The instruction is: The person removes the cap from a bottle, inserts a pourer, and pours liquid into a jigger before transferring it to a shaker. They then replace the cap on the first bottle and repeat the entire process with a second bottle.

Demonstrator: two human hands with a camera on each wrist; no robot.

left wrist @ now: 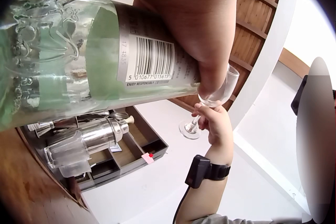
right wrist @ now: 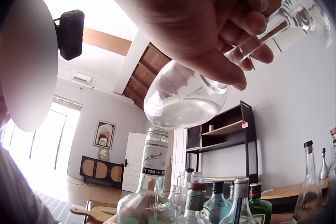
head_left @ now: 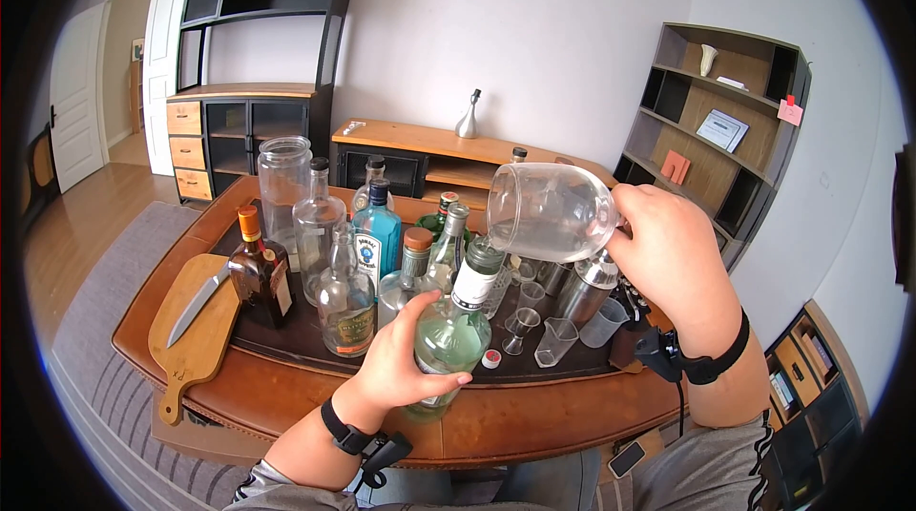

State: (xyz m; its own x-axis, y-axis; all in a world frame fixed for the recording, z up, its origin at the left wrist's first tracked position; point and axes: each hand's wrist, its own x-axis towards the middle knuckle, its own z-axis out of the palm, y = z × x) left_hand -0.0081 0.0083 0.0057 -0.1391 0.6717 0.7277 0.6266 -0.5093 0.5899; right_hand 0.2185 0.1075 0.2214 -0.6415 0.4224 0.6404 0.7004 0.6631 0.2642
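A pale green, white-labelled bottle (head_left: pixel 453 339) stands upright-ish near the table's front, its neck uncapped. My left hand (head_left: pixel 401 354) grips its body; the left wrist view shows the barcode label (left wrist: pixel 152 58) beside the thumb. My right hand (head_left: pixel 673 249) holds a stemmed glass (head_left: pixel 549 210) by the stem, tipped sideways with the rim toward the left. Clear liquid (right wrist: pixel 189 109) lies in the tilted bowl in the right wrist view. The bowl's rim is over or at the bottle's mouth (right wrist: pixel 157 133); whether they touch, I cannot tell. A small red-and-white cap (head_left: pixel 491 358) lies beside the bottle.
Several bottles crowd the left and middle, among them a blue one (head_left: pixel 378 229) and a dark one (head_left: pixel 260 272). A knife (head_left: pixel 197 309) rests on a cutting board (head_left: pixel 196 358). At the right are a metal shaker (head_left: pixel 580 293), a jigger (head_left: pixel 520 328) and clear measuring cups (head_left: pixel 556 343).
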